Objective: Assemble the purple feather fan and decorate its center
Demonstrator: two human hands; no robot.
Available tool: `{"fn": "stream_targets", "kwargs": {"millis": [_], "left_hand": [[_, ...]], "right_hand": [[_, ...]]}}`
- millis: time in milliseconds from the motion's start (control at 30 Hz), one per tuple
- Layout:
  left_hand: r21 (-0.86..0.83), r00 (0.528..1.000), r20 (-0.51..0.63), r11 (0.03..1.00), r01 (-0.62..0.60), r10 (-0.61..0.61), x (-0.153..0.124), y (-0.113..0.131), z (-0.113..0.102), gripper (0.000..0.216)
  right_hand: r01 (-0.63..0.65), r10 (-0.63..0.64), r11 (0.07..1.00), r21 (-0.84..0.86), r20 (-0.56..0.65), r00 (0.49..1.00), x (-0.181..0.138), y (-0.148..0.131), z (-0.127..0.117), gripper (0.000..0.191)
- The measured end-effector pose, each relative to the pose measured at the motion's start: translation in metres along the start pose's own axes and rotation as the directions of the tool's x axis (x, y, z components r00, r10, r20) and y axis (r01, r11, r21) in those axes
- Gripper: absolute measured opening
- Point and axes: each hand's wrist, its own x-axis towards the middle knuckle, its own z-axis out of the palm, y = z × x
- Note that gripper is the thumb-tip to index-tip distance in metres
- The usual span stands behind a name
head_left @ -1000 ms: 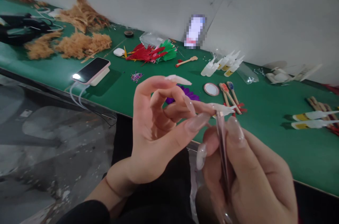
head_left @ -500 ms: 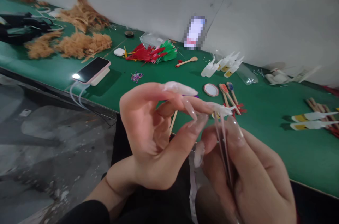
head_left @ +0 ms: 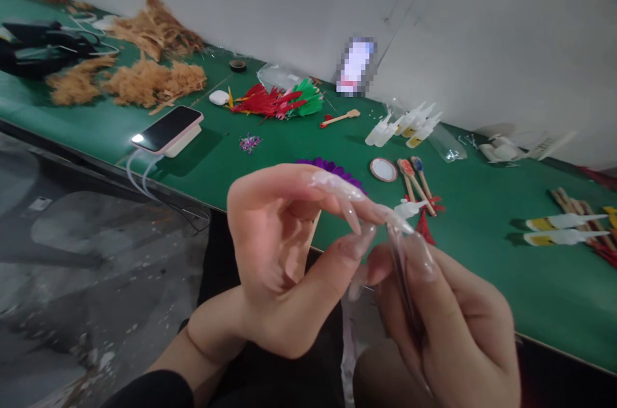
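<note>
In front of my chest my left hand (head_left: 289, 260) is curled, its thumb close to its fingertips; whatever it may pinch is hidden or too small to make out. My right hand (head_left: 457, 311) grips a pair of tweezers (head_left: 402, 279), whose tips meet the long nail of a left finger. Behind my left hand show purple petal-like pieces (head_left: 332, 170), and a pale stick (head_left: 313, 231) partly covered by the hand; I cannot tell whether it is held. Just beyond the tweezers lies a small white-nozzled bottle (head_left: 409, 207) on the green table.
Small glue-like bottles (head_left: 419, 125) stand near the wall, with two more (head_left: 559, 238) at right. Around them are a round white lid (head_left: 384, 169), wooden sticks with coloured ends (head_left: 414, 177), red and green feathers (head_left: 274, 99), glitter (head_left: 249, 142), a phone (head_left: 171, 128) and tan fibre (head_left: 154, 80).
The tweezer prongs have come closer together, and their tips now meet at the left fingernail. My left hand has shifted slightly right and down, showing more of the purple pieces.
</note>
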Motion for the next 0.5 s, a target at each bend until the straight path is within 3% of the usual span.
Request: {"fn": "stream_targets", "kwargs": {"millis": [233,400,500], "left_hand": [[0.024,1.0,-0.017,0.999,0.026,-0.026,-0.003,0.001,-0.004,0.05],[0.005,0.998,-0.058,1.0,0.021,-0.02,-0.002,-0.005,-0.007,0.042],[-0.006,0.999,-0.047,1.0,-0.011,0.011,-0.001,-0.007,-0.01,0.04]], "right_hand": [[-0.039,0.034,0.997,0.066,0.067,0.997,0.0,0.004,-0.006,0.046],[0.083,-0.121,0.979,0.185,0.2,0.972,0.002,0.017,-0.005,0.034],[-0.018,-0.035,0.966,0.258,0.202,0.979,0.001,0.022,-0.002,0.034]]}}
